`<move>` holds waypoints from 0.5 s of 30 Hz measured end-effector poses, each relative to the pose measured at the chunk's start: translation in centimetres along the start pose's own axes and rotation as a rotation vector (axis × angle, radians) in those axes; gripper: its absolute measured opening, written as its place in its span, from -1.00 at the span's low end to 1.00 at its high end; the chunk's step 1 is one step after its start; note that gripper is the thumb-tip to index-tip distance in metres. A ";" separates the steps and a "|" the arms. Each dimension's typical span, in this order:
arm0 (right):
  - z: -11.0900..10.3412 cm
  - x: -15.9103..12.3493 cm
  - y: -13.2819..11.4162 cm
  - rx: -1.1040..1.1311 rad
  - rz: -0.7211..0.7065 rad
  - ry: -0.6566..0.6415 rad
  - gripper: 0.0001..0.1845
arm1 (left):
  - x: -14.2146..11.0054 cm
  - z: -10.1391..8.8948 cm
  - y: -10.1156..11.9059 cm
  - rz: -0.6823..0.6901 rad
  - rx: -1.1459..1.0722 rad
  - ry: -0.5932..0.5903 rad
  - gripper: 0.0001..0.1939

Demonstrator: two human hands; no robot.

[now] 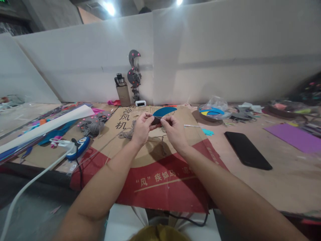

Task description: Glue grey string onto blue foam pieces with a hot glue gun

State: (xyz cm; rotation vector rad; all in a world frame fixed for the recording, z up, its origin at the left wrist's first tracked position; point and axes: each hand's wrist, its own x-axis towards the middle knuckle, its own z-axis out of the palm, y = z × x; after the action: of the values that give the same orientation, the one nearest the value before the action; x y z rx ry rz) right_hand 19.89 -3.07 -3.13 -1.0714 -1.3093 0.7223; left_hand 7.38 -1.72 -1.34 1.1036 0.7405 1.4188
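My left hand (pixel 143 129) and my right hand (pixel 173 130) meet over the cardboard sheet, thumbs and fingers pinched together. Between them they grip a small dark grey piece (pixel 156 120) that looks like felt; the fingers cover much of it. Just behind it shows a blue curved felt piece (pixel 165 111), and I cannot tell whether it is held or lying there. Thin grey yarn appears to run by my fingers. A loose bundle of grey yarn (pixel 127 134) rests on the cardboard beside my left hand.
Under my hands lies the printed cardboard sheet (pixel 165 197). To the right are a black phone (pixel 247 150), purple sheet (pixel 296 136) and plastic-wrapped dish (pixel 213 115). A bottle (pixel 122 93) and hanging grey ornament (pixel 134 72) stand behind. Left: a blue-and-white device (pixel 81 147) with a cable.
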 end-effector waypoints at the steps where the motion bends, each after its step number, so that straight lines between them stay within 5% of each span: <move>1: 0.0 0.0 0.0 -0.004 0.003 0.000 -0.78 | 0.0 0.0 0.0 0.002 0.002 -0.005 -0.87; 15: -0.3 0.1 -0.1 0.006 -0.072 0.054 -0.81 | -0.1 0.1 -0.1 -0.007 -0.031 0.025 -0.81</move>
State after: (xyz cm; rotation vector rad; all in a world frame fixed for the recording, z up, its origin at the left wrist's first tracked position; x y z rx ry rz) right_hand 20.16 -3.11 -2.98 -1.0269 -1.2922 0.6397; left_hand 7.50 -1.77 -1.37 1.0604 0.7367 1.4360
